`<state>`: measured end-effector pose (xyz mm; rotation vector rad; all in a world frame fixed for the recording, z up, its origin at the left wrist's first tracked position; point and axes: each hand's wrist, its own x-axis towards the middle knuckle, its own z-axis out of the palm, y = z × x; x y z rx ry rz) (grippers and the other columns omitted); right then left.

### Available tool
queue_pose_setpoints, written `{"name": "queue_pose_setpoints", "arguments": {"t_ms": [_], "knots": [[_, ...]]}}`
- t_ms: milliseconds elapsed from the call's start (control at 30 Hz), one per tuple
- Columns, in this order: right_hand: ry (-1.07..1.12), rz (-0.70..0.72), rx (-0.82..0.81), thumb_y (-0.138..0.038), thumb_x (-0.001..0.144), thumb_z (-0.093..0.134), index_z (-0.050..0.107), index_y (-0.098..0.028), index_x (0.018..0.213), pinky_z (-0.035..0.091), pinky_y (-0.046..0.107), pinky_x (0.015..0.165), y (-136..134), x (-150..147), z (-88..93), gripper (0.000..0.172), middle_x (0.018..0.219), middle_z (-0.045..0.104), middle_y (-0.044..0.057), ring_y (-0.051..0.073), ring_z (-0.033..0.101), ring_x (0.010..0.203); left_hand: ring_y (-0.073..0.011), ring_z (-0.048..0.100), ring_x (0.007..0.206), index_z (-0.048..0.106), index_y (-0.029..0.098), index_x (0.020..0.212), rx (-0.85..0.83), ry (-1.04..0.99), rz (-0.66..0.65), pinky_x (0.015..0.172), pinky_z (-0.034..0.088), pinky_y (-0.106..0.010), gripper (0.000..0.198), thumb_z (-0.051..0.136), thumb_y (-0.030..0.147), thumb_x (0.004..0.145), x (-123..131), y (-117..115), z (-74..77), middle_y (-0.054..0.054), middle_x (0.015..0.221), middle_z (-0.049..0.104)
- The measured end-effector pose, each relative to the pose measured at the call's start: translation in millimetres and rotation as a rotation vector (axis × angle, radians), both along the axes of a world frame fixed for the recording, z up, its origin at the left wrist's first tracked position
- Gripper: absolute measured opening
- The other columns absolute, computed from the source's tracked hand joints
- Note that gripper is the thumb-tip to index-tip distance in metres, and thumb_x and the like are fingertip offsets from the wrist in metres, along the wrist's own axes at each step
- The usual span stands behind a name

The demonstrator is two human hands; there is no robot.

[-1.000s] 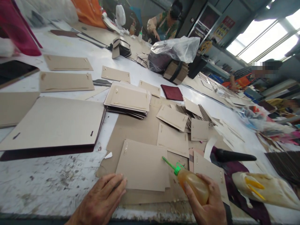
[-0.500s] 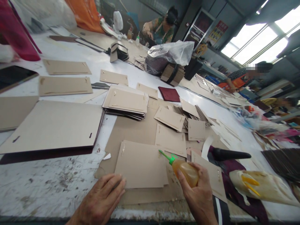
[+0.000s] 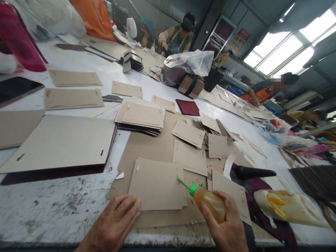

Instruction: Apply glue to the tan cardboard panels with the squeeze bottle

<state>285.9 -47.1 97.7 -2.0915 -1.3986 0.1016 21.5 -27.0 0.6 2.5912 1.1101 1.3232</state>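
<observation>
My right hand [image 3: 225, 217] is wrapped round a bottle [image 3: 210, 203] of amber liquid with a green cap. The tip of its green nozzle touches or hovers just over the right side of a beige rectangular piece [image 3: 157, 185], where a glossy streak shows; another streak marks the upper left corner. My left hand [image 3: 115, 220] lies flat, fingertips on the lower left edge of that piece. Beneath is a larger brown sheet [image 3: 141, 147]. Behind it sits a stack of beige pieces [image 3: 143, 115] with similar streaks.
Large beige panels [image 3: 65, 140] and a phone [image 3: 19, 89] lie left. More pieces [image 3: 187, 133], a dark pointed tool [image 3: 254, 173] and a stained pale bottle [image 3: 291, 206] are right. A maroon piece [image 3: 187, 107] and a plastic-covered bundle [image 3: 183, 66] stand behind. People work across and farther right.
My right hand has moved slightly down toward me with the bottle, and the nozzle tip is lower on the piece's right side. My left hand has stayed in place.
</observation>
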Motion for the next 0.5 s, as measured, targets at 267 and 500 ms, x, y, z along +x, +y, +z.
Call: {"name": "queue_pose_setpoints", "arguments": {"t_ms": [267, 500], "knots": [[1.202, -0.343, 0.186, -0.053, 0.075, 0.059, 0.055, -0.022, 0.099, 0.054, 0.033, 0.063, 1, -20, 25.6, 0.038, 0.094, 0.064, 0.004, 0.021, 0.064, 0.08, -0.0145, 0.055, 0.101, 0.063, 0.014, 0.103, -0.034, 0.059, -0.001, 0.089, 0.046, -0.024, 0.026, 0.041, 0.008, 0.09, -10, 6, 13.3, -0.004, 0.098, 0.066], [0.764, -0.283, 0.081, -0.06, 0.054, 0.072, 0.054, -0.023, 0.095, 0.053, 0.032, 0.063, -15, -50, 13.6, 0.058, 0.091, 0.06, 0.003, 0.021, 0.059, 0.076, -0.0162, 0.054, 0.108, 0.061, 0.013, 0.105, -0.162, -0.037, 0.044, 0.095, 0.047, -0.027, 0.026, 0.042, 0.006, 0.089, -24, -5, 9.3, -0.008, 0.108, 0.06]]}}
